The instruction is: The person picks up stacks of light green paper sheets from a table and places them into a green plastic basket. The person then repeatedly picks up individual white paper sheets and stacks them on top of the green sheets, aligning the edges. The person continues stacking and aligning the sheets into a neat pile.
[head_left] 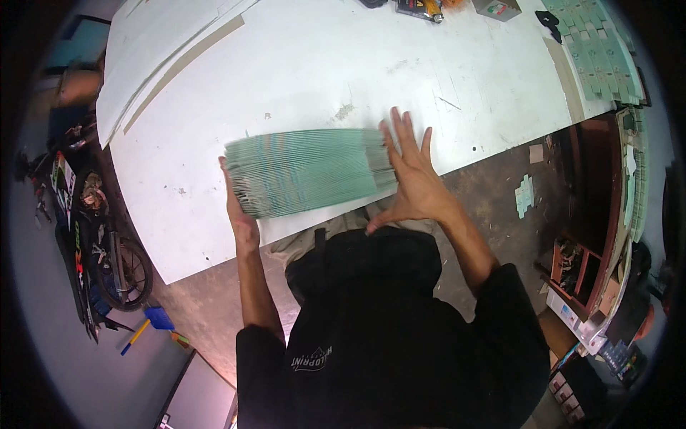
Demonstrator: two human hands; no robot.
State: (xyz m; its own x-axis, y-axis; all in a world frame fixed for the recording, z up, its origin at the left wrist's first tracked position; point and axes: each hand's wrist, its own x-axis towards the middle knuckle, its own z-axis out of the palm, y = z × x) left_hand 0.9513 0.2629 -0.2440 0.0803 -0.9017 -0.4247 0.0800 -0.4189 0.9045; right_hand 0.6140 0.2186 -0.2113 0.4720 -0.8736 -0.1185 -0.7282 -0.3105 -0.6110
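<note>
Stack: while it is lying on its side near the front edge of the white table [300, 64], the long stack of green cards [307, 171] is being squeezed from both ends.
Left hand [241, 214]: is being pressed flat against the left end.
Right hand [412, 175]: is being held open, fingers spread, against the right end.
Far right corner: more green cards [597, 53] are being kept in overlapping rows.

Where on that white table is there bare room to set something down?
The widest bare patch of the white table lies beyond the green card stack, toward the far edge. The right end is crowded with rows of green cards, the far edge with small tools.
</note>
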